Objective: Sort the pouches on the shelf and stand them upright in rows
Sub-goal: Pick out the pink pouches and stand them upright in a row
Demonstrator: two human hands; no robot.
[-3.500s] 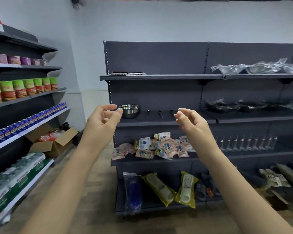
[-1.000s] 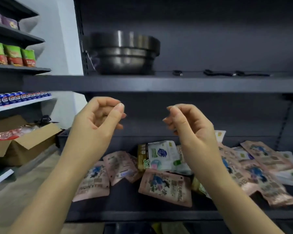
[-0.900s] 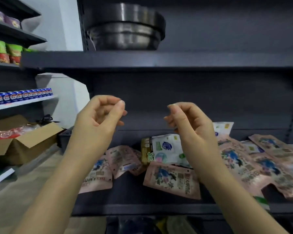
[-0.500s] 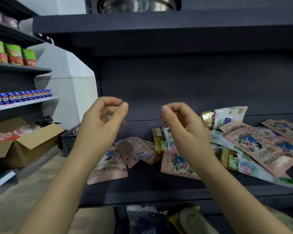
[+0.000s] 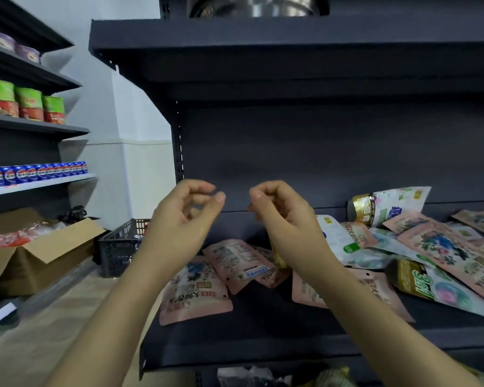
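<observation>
Hovering above the dark grey metal shelf [image 5: 263,347], left hand [image 5: 179,222] and right hand [image 5: 285,219] hold nothing, fingers loosely curled. Below and beyond the fingertips, pink and white foil pouches [image 5: 235,258] lie flat, jumbled.

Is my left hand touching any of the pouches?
Apart. The head view shows the left hand raised, fingers curled on nothing, above the pink pouch.
</observation>
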